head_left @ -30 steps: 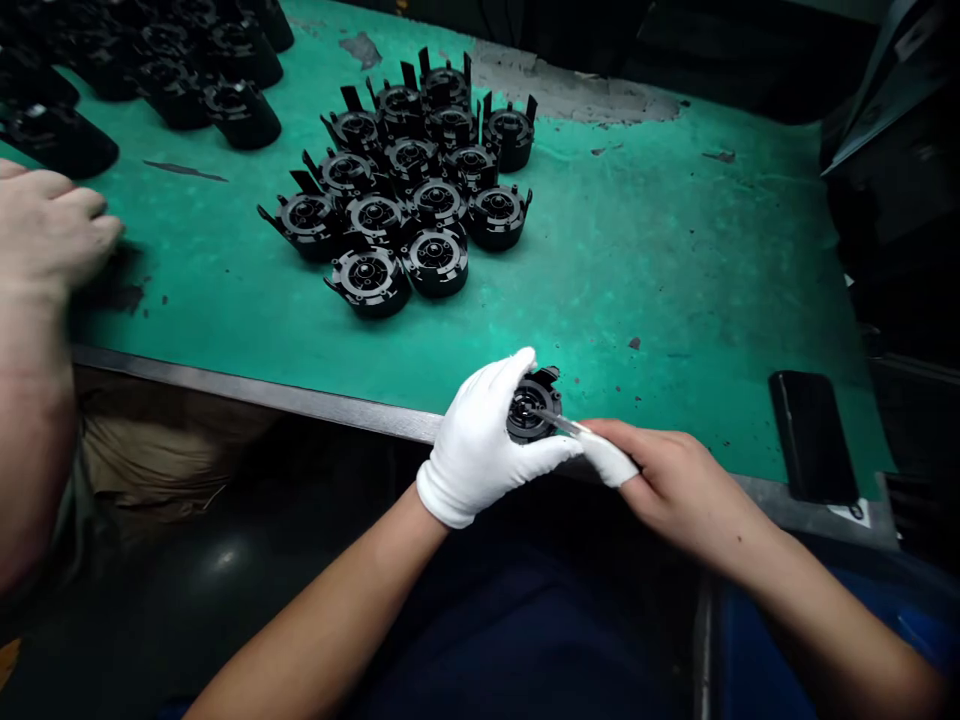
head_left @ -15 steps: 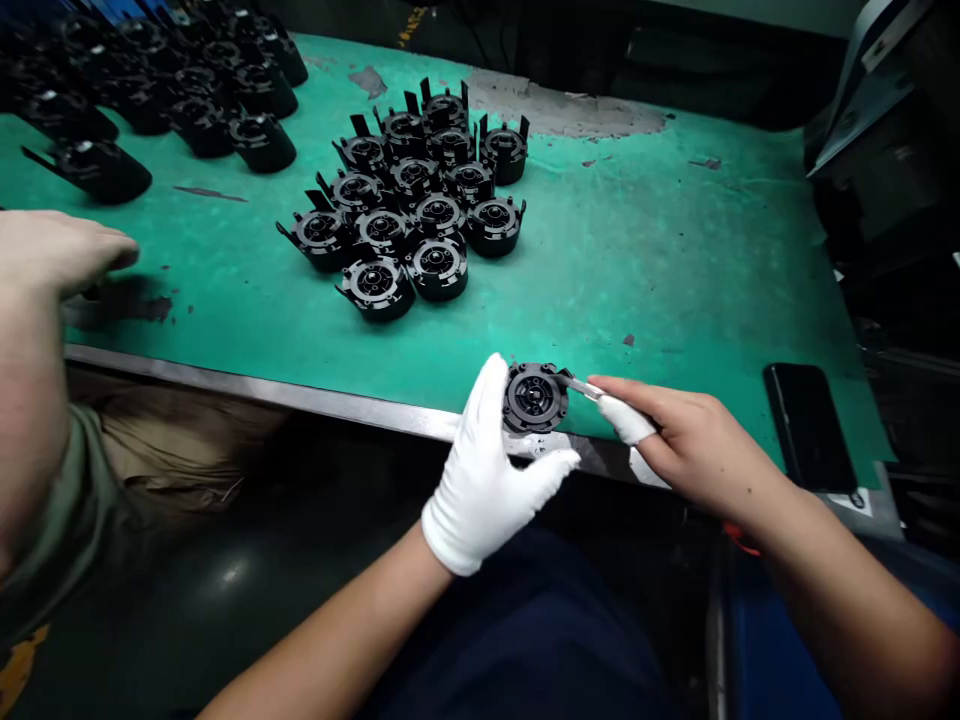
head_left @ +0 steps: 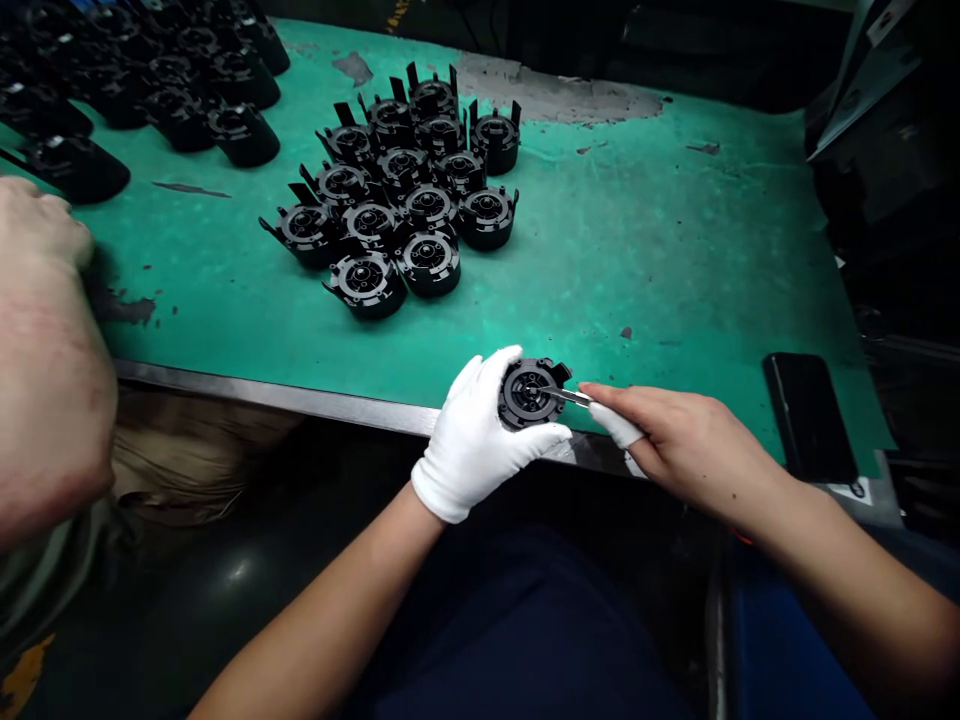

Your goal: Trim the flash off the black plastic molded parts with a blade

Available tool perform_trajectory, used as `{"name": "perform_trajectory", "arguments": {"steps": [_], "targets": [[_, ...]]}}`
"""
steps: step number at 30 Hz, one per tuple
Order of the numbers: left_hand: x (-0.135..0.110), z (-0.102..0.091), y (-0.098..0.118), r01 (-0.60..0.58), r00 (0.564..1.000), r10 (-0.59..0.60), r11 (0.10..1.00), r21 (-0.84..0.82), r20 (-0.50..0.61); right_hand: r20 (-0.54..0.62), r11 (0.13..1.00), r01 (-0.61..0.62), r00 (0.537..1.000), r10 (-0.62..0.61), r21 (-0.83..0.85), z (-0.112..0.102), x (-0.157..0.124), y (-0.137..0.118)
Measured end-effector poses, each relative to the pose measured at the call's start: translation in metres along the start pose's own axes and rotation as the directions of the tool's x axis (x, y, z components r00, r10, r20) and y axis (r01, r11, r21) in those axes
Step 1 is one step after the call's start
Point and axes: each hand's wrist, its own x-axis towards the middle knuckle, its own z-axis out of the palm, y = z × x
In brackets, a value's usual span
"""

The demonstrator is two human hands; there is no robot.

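Note:
My left hand (head_left: pixel 480 430), in a white glove, grips a round black plastic housing (head_left: pixel 517 400) at the table's front edge. Its fingers wrap the far left side and the thumb lies along the near side. My right hand (head_left: pixel 660 425), bare but for a white cover on the thumb, pinches a thin metal craft knife (head_left: pixel 576 397). The blade's tip is over the middle of the housing's ringed face; whether it touches cannot be made out. A black tab stands up at the housing's right rim.
Several similar black housings (head_left: pixel 429 262) stand grouped on the green table (head_left: pixel 600 260). More black parts (head_left: pixel 244 133) are at the far left. A black phone (head_left: pixel 810 415) lies at the right. Another person's arm (head_left: pixel 45 360) reaches in from the left.
The knife tip has moved from the housing's right rim to its centre. My left hand has closed round the housing, its thumb now against it. The other person's arm has shifted.

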Motion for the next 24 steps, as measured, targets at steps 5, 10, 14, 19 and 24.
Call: {"name": "perform_trajectory", "arguments": {"steps": [5, 10, 14, 19, 24], "targets": [[0.001, 0.000, 0.002, 0.007, 1.000, -0.007, 1.000, -0.002, -0.003, 0.012, 0.999, -0.007, 1.000, 0.007, 0.034, 0.007, -0.008, -0.009], [0.001, -0.001, 0.002, 0.022, 1.000, -0.022, 1.000, -0.007, 0.001, 0.010, 0.991, -0.012, 1.000, 0.011, 0.134, 0.009, -0.012, -0.014], [0.001, -0.001, 0.001, 0.004, 1.000, -0.004, 0.999, -0.033, 0.001, -0.062, 0.995, -0.060, 0.996, 0.064, 0.074, 0.010, -0.012, -0.015], [-0.001, 0.001, 0.004, 0.044, 0.999, -0.045, 0.998, -0.055, -0.018, -0.022, 0.996, -0.085, 0.996, 0.086, 0.041, 0.015, -0.016, -0.027], [-0.004, 0.006, 0.008, 0.099, 0.994, -0.102, 0.992, -0.077, -0.042, 0.043, 0.982, -0.107, 0.994, 0.101, 0.157, 0.010, -0.020, -0.035]]}}
